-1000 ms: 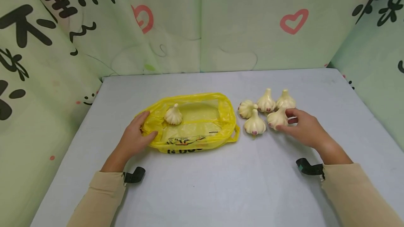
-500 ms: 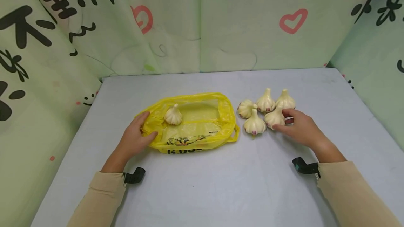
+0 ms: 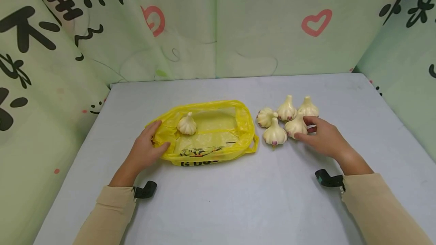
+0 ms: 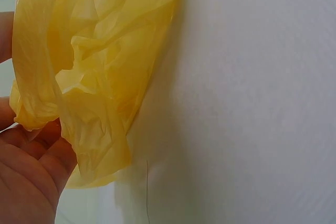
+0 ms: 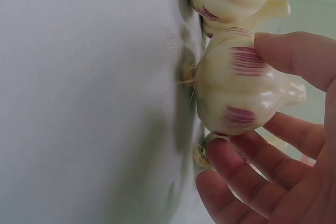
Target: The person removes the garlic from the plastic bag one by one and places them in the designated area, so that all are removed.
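A yellow plastic bag point(image 3: 214, 158) lies open-mouthed on the table, with one garlic bulb point(image 3: 187, 124) at its left inside. My left hand point(image 3: 144, 150) holds the bag's left edge; in the left wrist view, part of the fingers is hidden behind the crumpled plastic point(image 4: 100, 129). On the right, my right hand point(image 3: 325, 141) grips a garlic bulb point(image 3: 295, 127) between thumb and fingers. That purple-streaked bulb point(image 5: 236, 87) appears upright, its root end close to the cloth. Around it stand more bulbs: one in front left point(image 3: 274, 133), others behind, including one point(image 3: 287, 109) at the back.
A pale cloth covers the table point(image 3: 221, 203). Green printed curtains point(image 3: 259, 29) hang behind it and at both sides. Another garlic bulb point(image 3: 266, 117) lies tilted just right of the bag, and one more point(image 3: 308, 107) stands at the back right.
My right hand has shifted slightly left, and the garlic bulb in its grip has moved left with it, closer to the front-left bulb. My left hand and the bag have stayed in place.
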`<state>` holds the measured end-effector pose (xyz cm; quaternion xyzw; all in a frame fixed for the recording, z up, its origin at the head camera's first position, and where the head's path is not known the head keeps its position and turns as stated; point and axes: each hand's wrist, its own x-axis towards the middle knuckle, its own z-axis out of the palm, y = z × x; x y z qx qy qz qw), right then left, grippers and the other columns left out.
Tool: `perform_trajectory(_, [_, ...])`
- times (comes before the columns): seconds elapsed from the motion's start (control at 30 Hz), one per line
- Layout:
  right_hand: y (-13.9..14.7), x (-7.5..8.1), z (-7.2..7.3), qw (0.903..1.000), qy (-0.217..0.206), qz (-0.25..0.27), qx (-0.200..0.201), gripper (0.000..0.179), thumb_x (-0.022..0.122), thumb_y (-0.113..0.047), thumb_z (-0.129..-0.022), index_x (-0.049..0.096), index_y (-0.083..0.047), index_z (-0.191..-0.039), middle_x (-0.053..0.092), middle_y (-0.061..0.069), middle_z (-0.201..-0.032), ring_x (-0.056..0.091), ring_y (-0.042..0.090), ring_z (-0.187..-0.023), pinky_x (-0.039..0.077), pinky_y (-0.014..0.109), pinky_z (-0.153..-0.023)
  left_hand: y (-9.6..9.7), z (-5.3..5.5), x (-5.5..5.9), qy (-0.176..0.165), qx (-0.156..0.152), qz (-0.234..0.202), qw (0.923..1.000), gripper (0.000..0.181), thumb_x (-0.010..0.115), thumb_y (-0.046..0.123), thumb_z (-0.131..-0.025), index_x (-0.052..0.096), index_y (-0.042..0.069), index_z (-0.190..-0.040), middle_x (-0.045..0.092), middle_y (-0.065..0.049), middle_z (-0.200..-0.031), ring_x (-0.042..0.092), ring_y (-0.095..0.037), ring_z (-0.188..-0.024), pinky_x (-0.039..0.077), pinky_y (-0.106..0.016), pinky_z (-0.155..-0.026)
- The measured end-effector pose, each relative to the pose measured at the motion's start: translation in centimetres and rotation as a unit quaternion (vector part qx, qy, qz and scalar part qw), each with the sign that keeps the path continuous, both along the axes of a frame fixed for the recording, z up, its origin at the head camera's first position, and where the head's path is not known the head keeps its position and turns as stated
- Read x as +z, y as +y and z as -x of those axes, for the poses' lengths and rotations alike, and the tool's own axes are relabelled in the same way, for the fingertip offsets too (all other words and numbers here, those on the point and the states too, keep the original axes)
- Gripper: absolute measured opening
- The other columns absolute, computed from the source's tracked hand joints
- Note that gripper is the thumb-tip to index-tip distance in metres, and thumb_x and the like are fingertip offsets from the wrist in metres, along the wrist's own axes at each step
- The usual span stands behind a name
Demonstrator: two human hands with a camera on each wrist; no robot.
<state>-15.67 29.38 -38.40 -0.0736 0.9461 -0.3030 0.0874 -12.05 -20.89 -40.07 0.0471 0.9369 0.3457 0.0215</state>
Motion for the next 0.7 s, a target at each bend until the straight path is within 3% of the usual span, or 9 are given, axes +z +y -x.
perform_trajectory(0.3, [-0.03, 0.17, 0.03, 1.0000, -0.006, 0.000, 0.001, 0.078, 0.067, -0.041, -0.095, 0.037, 0.011, -0.145, 0.044, 0.031, -0.143, 0.053, 0.044, -0.120, 0.045, 0.056, -0.092, 0.07, -0.01, 0.20, 0.001, -0.002, 0.000, 1.0000, 0.076, 0.066, 0.022, -0.093, 0.029, -0.005, -0.154, 0.027, -0.026, -0.158, 0.024, -0.044, -0.145, 0.025, -0.059, -0.114])
perform_trajectory(0.7, [-0.12, 0.65, -0.16, 1.0000, 0.001, -0.001, -0.004, 0.076, 0.068, -0.042, -0.094, 0.040, 0.008, -0.146, 0.048, 0.028, -0.142, 0.053, 0.043, -0.121, 0.045, 0.055, -0.092, -0.03, 0.11, 0.05, 0.000, -0.003, -0.006, 1.0000, 0.077, 0.066, 0.021, -0.091, 0.029, -0.005, -0.154, 0.027, -0.025, -0.159, 0.024, -0.043, -0.145, 0.025, -0.058, -0.114])
